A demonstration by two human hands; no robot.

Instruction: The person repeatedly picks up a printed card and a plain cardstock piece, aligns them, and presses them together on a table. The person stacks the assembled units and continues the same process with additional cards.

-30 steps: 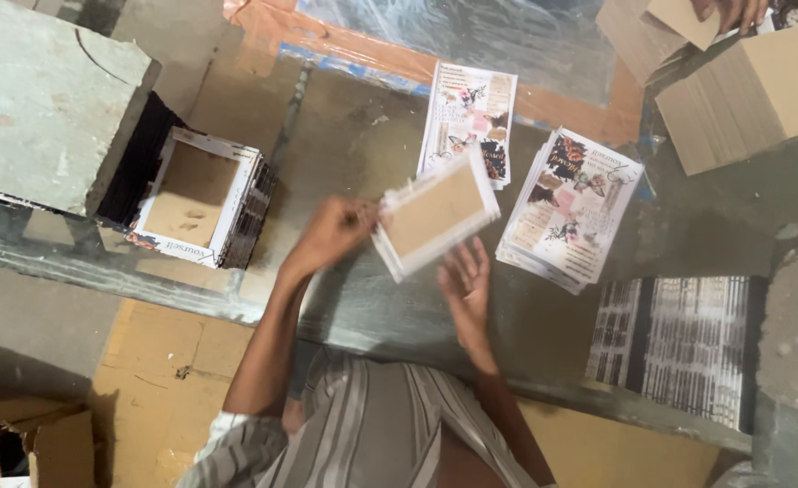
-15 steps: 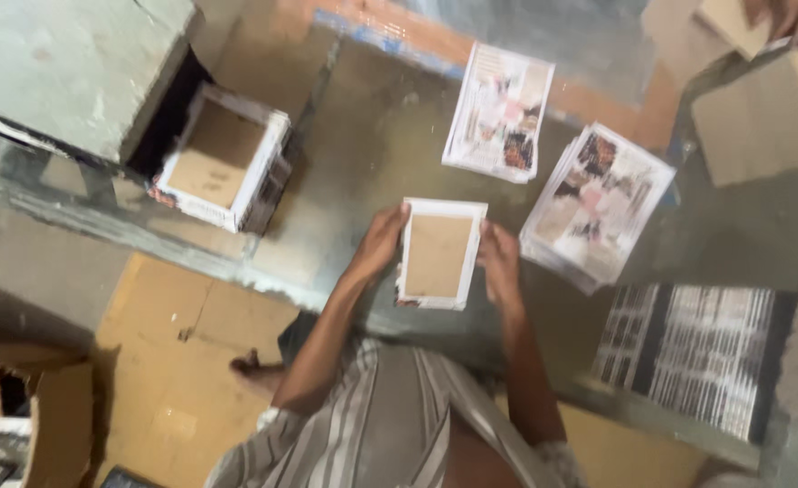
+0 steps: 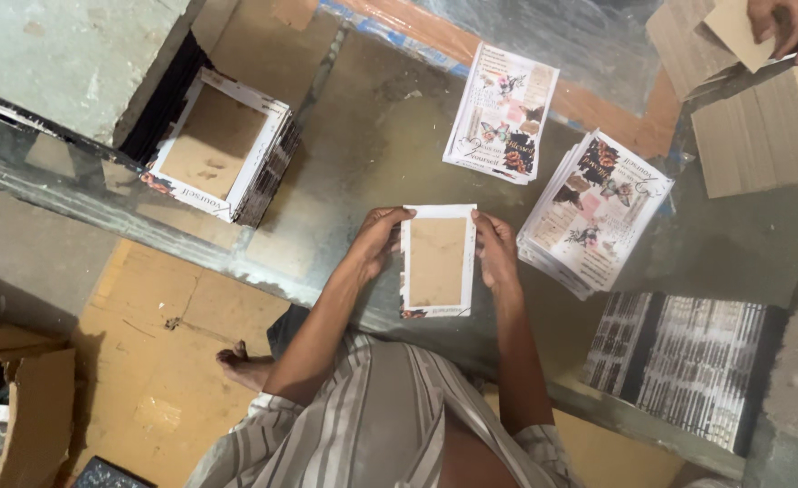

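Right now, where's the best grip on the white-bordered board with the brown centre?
Probably the two long side edges, from left and right: the board lies flat and upright, its sides unobstructed. The left hand and right hand already pinch it there.

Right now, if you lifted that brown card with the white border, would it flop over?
Probably not: the brown card with the white border lies flat and straight between the left hand and right hand, so it looks stiff. Being thin, it is likely light and might slide on the smooth table.
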